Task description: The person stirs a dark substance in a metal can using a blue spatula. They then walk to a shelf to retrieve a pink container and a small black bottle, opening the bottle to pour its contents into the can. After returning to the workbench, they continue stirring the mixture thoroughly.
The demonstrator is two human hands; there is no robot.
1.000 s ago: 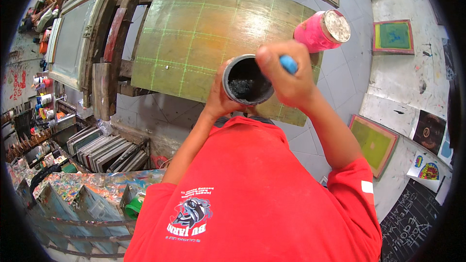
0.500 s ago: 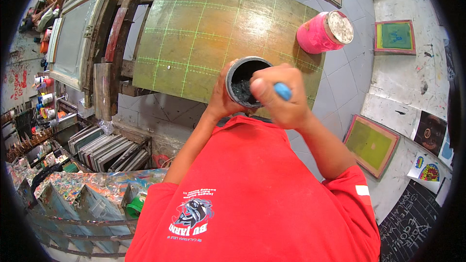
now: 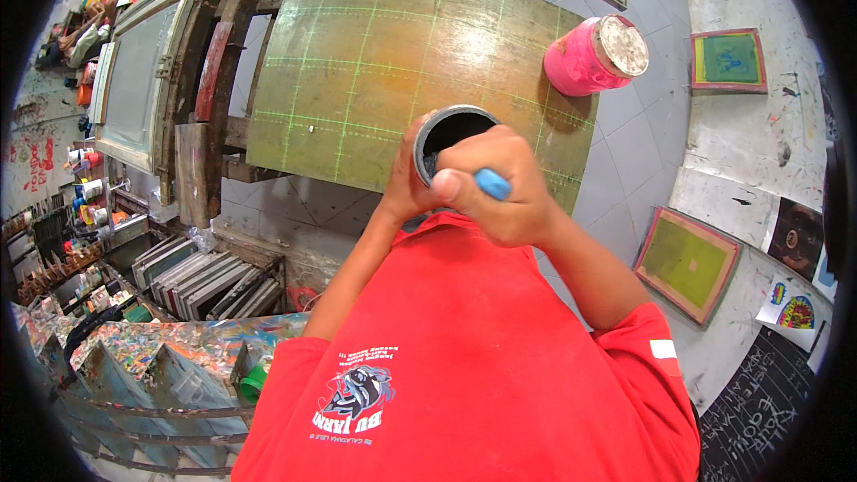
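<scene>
My left hand (image 3: 406, 168) is wrapped round the side of a dark, open jar (image 3: 453, 131), held over the near edge of the green-lined board (image 3: 357, 62). Inside the jar is a dark, wet-looking substance. My right hand (image 3: 513, 174) is closed in a fist over the jar's near right rim, gripping a blue-handled tool (image 3: 493, 183). The tool's handle end pokes out of the fist; its other end is hidden by the hand and the jar, so its kind cannot be made out. A pink jar with a pale, stained lid (image 3: 622, 45) stands at the board's right edge.
Left of the board is a wooden frame structure holding a screen frame (image 3: 143, 80). Below it, several frames (image 3: 214, 281) are stacked in a rack. Two coloured screens (image 3: 687, 266) lean at the right wall. A paint-spattered surface (image 3: 161, 344) lies at the lower left.
My right hand has moved left and slightly toward my body with the blue-handled tool, across the jar's mouth. The left hand keeps its hold on the jar.
</scene>
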